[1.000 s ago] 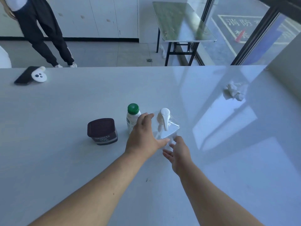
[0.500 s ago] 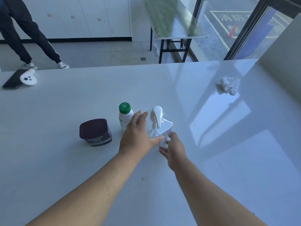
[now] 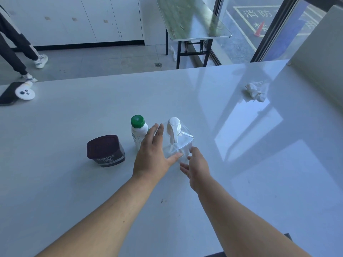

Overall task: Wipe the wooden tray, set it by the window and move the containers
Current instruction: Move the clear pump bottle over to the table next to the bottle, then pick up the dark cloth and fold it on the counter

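Two hands: the left hand [image 3: 152,156] and right hand [image 3: 196,165] are set either side of the clear pump container [image 3: 178,141], fingers spread on both, clamped on nothing yet.
Key relation: the container stands just ahead of the fingertips, between the two hands — its long axis upright, the white pump head on top. The left thumb appears to touch its near base; the right hand is held just beside it.
Nearer hand: the left, judged by contact.
Other containers: the green-capped bottle [image 3: 138,131] is partly hidden beyond the left fingers; the dark cocoa tub [image 3: 105,150] sits further to their left.
Open room: bare desk [image 3: 259,182] lies right of the right fingers, toward the window [image 3: 274,25] — only a crumpled tissue [image 3: 257,90] is found there.
Wooden tray: not seen.
Edges: the desk's far edge is well beyond the fingertips.
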`<state>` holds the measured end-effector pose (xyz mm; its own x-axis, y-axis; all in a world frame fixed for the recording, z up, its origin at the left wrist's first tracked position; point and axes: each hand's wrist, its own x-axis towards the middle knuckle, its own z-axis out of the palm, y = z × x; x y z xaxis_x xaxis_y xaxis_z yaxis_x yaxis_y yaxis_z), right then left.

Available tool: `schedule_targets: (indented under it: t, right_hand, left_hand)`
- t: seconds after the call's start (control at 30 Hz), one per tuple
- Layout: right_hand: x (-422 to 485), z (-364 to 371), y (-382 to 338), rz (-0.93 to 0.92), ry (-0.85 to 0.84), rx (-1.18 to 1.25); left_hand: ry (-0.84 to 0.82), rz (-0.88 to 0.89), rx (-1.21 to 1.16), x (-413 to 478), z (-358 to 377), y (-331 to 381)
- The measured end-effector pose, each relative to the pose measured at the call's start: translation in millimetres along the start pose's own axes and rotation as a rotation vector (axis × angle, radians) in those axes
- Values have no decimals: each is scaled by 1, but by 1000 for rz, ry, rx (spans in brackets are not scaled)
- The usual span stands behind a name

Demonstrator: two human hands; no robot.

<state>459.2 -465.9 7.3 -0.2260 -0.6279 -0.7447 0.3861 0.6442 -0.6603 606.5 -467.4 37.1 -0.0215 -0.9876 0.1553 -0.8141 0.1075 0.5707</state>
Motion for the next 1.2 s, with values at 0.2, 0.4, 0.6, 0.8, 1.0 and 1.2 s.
schedule_targets:
  t: [0.2,0.4,0.6,0.8,1.0,1.2]
  right_hand:
    - [2,-7,1,3,-46,-1]
    - [-2,-26,-2,-25,-52,-18]
    - [-6,-65,-2,-77,-31,-76]
    - [-31,-138,-1,-260,74,-190]
    - [-74,-255,-4,-454,240,-374]
    - [-133,-407,18,-486,471,-535]
  left_hand:
    - [2,11,25,0,2,-4]
    - [95,77,23,-21,2,-7]
    - [316,97,-32,-61,9,-12]
    - [-196,76,-86,-93,47,47]
    - [-569,159,-99,-104,109,138]
    - [-775,347,-93,-151,170,251]
